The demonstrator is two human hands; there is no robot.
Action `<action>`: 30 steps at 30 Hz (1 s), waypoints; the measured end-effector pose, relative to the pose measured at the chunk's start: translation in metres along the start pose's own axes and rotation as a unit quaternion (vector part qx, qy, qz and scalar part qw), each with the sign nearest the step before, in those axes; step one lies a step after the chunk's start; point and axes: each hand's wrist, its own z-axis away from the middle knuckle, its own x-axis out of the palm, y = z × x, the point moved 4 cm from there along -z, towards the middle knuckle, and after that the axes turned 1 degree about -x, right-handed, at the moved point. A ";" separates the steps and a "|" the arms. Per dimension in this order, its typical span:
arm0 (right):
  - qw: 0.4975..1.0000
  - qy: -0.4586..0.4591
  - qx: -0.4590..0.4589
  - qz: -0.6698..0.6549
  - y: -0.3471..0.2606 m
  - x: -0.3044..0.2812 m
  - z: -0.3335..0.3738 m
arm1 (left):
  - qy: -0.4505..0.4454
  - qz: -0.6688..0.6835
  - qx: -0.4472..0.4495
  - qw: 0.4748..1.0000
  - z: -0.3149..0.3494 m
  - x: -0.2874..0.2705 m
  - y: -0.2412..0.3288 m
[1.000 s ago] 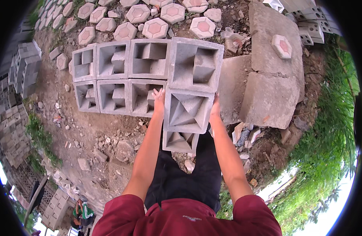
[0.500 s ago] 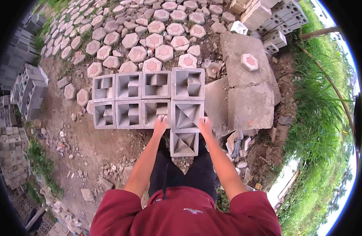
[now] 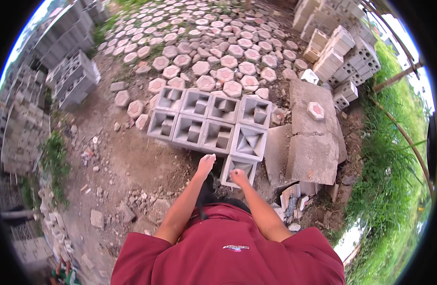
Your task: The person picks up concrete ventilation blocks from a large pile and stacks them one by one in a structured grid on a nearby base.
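Several grey concrete ventilation blocks stand in two rows in front of me, their hollow faces up. The block at the near right [image 3: 237,141] has a pyramid-like pattern inside, and so does a nearest block [image 3: 228,176] that sticks out toward me. My left hand [image 3: 207,165] hovers just before the near row, fingers drawn together, apart from the blocks. My right hand [image 3: 239,177] is curled over the nearest block; whether it touches it I cannot tell. Neither hand shows anything in its grip.
Hexagonal pavers [image 3: 205,83] cover the ground beyond the blocks. A cracked concrete slab [image 3: 313,159] lies to the right with one paver [image 3: 315,110] on it. Concrete blocks are stacked at the far right [image 3: 344,61] and left [image 3: 76,83]. Rubble and tall grass [image 3: 384,166] lie around.
Both hands have let go of the sides of the pyramid-patterned block and drawn back toward me. That block stays in the near row. My view has tilted and turned left.
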 end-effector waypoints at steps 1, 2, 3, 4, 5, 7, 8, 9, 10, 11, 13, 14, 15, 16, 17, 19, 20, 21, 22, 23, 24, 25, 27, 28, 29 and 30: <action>0.999 0.006 -0.036 0.001 -0.012 -0.004 -0.003 | 0.009 0.023 -0.048 0.999 0.019 -0.002 0.000; 0.998 0.024 -0.045 -0.037 -0.018 -0.008 -0.004 | 0.029 0.063 -0.057 0.996 0.040 -0.007 0.000; 0.995 0.042 -0.053 -0.076 -0.024 -0.014 -0.004 | 0.046 0.104 -0.066 0.991 0.061 -0.010 0.000; 0.989 0.065 -0.061 -0.120 -0.030 -0.017 -0.004 | 0.059 0.139 -0.072 0.986 0.076 -0.012 -0.001; 0.987 0.097 -0.103 -0.077 -0.051 -0.007 0.006 | 0.072 0.129 -0.072 0.986 0.095 -0.028 -0.007; 0.979 0.095 -0.178 -0.003 -0.110 0.027 0.053 | 0.114 0.158 -0.053 0.979 0.134 -0.073 -0.019; 0.979 0.034 -0.176 -0.092 -0.113 0.043 0.059 | 0.111 0.174 -0.047 0.977 0.148 -0.076 -0.020; 0.978 -0.018 -0.179 -0.108 -0.112 0.058 0.069 | 0.116 0.173 -0.041 0.977 0.158 -0.083 -0.019; 0.972 -0.076 -0.184 -0.122 -0.117 0.076 0.080 | 0.126 0.172 -0.056 0.975 0.167 -0.094 -0.025; 0.967 -0.133 -0.128 -0.174 -0.118 0.096 0.094 | 0.141 0.174 -0.068 0.972 0.176 -0.109 -0.034; 0.956 -0.246 0.011 -0.157 -0.126 0.130 0.119 | 0.162 0.167 -0.096 0.968 0.191 -0.144 -0.057; 0.940 -0.326 0.020 -0.097 -0.130 0.142 0.123 | 0.176 0.181 -0.099 0.962 0.197 -0.160 -0.069; 0.932 -0.357 -0.010 -0.056 -0.136 0.151 0.118 | 0.191 0.195 -0.102 0.957 0.201 -0.176 -0.080; 0.925 -0.378 -0.039 -0.021 -0.135 0.157 0.103 | 0.197 0.203 -0.104 0.953 0.201 -0.189 -0.082; 0.932 -0.352 -0.079 0.015 -0.146 0.166 0.097 | 0.207 0.211 -0.102 0.950 0.205 -0.205 -0.083; 0.937 -0.255 -0.153 0.185 -0.161 0.186 0.087 | 0.227 0.227 -0.073 0.944 0.214 -0.244 -0.083; 0.912 -0.210 -0.232 0.266 -0.177 0.199 0.082 | 0.237 0.236 -0.051 0.941 0.214 -0.264 -0.073; 0.908 -0.212 -0.245 0.266 -0.188 0.216 0.078 | 0.246 0.229 -0.055 0.940 0.215 -0.284 -0.066; 0.900 -0.224 -0.261 0.267 -0.202 0.238 0.083 | 0.262 0.231 -0.050 0.936 0.220 -0.309 -0.068; 0.891 -0.235 -0.281 0.267 -0.220 0.260 0.087 | 0.278 0.231 -0.040 0.932 0.222 -0.338 -0.068; 0.867 -0.276 -0.318 0.267 -0.236 0.284 0.095 | 0.294 0.230 -0.031 0.927 0.226 -0.366 -0.069; 0.848 -0.312 -0.334 0.268 -0.249 0.308 0.098 | 0.321 0.229 -0.020 0.919 0.227 -0.391 -0.070; 0.810 -0.367 -0.362 0.280 -0.283 0.355 0.101 | 0.339 0.224 -0.015 0.914 0.230 -0.434 -0.076; 0.795 -0.386 -0.369 0.289 -0.298 0.375 0.103 | 0.346 0.219 -0.019 0.912 0.234 -0.454 -0.083; 0.783 -0.402 -0.369 0.299 -0.306 0.391 0.105 | 0.350 0.224 -0.045 0.908 0.234 -0.467 -0.087; 0.786 -0.402 -0.368 0.292 -0.316 0.404 0.104 | 0.359 0.231 -0.048 0.903 0.237 -0.478 -0.090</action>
